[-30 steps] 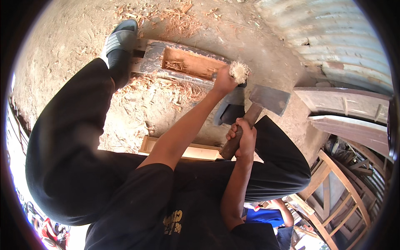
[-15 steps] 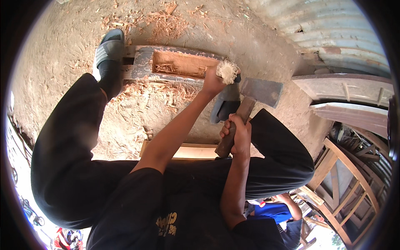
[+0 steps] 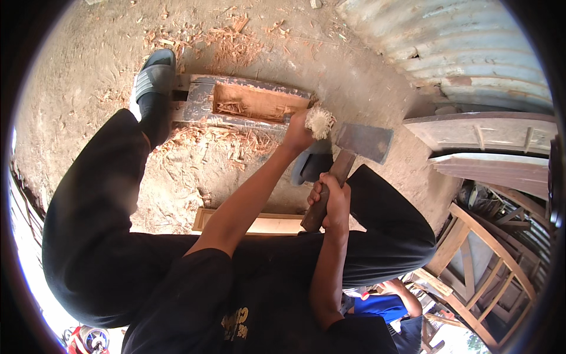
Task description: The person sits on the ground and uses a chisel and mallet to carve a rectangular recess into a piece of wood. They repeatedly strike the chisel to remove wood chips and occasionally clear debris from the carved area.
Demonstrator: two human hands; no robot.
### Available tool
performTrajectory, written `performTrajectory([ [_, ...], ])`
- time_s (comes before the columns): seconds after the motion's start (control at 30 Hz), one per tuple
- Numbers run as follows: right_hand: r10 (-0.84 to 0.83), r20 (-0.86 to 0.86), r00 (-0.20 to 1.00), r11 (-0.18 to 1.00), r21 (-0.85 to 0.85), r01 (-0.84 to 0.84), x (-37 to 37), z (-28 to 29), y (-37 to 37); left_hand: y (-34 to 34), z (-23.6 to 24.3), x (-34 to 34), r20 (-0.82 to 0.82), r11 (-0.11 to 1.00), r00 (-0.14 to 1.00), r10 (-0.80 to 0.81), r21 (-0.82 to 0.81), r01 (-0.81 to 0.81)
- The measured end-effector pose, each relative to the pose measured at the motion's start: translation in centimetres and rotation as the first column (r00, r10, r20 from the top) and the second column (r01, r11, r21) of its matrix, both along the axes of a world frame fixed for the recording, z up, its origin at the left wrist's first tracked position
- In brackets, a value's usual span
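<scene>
Dirt floor (image 3: 365, 82); left hand (image 3: 299, 134) grips frayed handle (image 3: 320, 123); right hand (image 3: 334, 202) holds mallet (image 3: 361, 144).

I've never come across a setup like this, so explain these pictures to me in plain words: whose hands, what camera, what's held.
There is no machine here, just a person's two bare hands. A wide fisheye camera worn on the head looks down past the lap, which is why straight edges bend near the rim. The left hand grips an upright tool with a pale, frayed, round top; its lower part is mostly hidden. The right hand holds a hammer with a dark rectangular head and brown handle. On the brown earthen floor lies a worn grey-painted wooden piece with a long rectangular hollow, with reddish wood shavings scattered around and inside it.
</scene>
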State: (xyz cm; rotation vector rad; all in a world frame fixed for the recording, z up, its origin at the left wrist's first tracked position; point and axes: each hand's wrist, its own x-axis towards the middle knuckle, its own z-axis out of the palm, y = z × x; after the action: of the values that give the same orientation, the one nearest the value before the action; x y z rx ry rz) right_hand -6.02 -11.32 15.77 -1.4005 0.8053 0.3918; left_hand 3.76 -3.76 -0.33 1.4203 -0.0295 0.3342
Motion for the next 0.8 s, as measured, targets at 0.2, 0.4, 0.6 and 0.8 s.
performTrajectory([
  [0.2, -0.012, 0.011, 1.000, 1.000, 0.010, 0.012, 0.2, 0.2, 0.0, -0.1, -0.6, 0.3, -0.023, 0.999, 0.999, 0.036, -0.024, -0.036],
  [0.4, 0.007, 0.032, 0.999, 1.000, -0.030, -0.006, 0.3, 1.2, 0.6, 0.0, -0.4, 0.1, -0.014, 1.000, 1.000, 0.005, -0.014, -0.006],
  [0.6, 0.011, 0.295, 0.955, 0.999, -0.052, 0.005, 1.0, 7.0, 2.3, 0.1, -1.4, 0.3, -0.026, 1.000, 1.000, -0.011, -0.013, 0.010],
  [0.8, 0.121, 0.396, 0.910, 0.974, -0.225, -0.032, 1.2, 2.2, 1.5, -0.4, -0.9, 0.2, -0.036, 0.997, 0.998, -0.043, -0.063, 0.041],
])
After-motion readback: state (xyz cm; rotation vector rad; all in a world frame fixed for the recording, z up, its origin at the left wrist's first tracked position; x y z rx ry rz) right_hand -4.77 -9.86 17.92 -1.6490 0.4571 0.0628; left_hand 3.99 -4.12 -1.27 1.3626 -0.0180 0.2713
